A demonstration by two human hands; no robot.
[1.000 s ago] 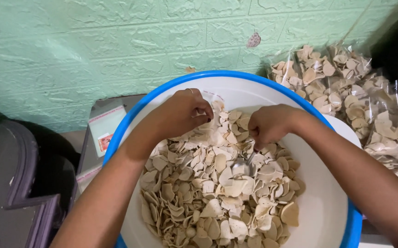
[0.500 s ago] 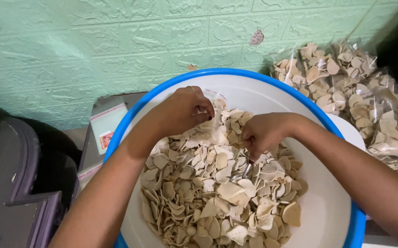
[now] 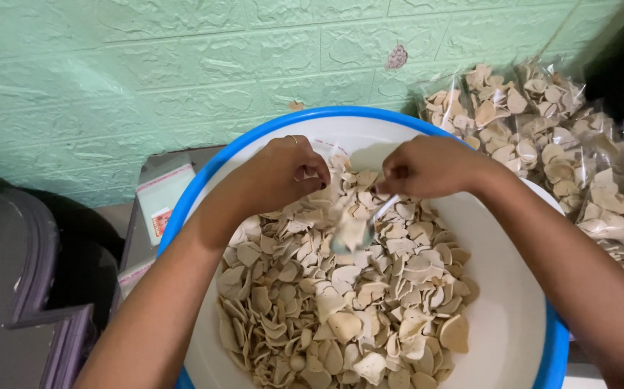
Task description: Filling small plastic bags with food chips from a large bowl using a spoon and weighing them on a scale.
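Green brick-patterned wall backs our blue-rimmed basin of pale chips. Above it, our right hand grips a loaded spoon; our left hand pinches a clear bag. Best we keep the spoon level.

You worked in what looked like a small home snack-packing corner: a mint-green brick-patterned wall stood close behind, a big blue-rimmed basin held loose pale crackers, and sealed clear bags of the same crackers were piled beside it.
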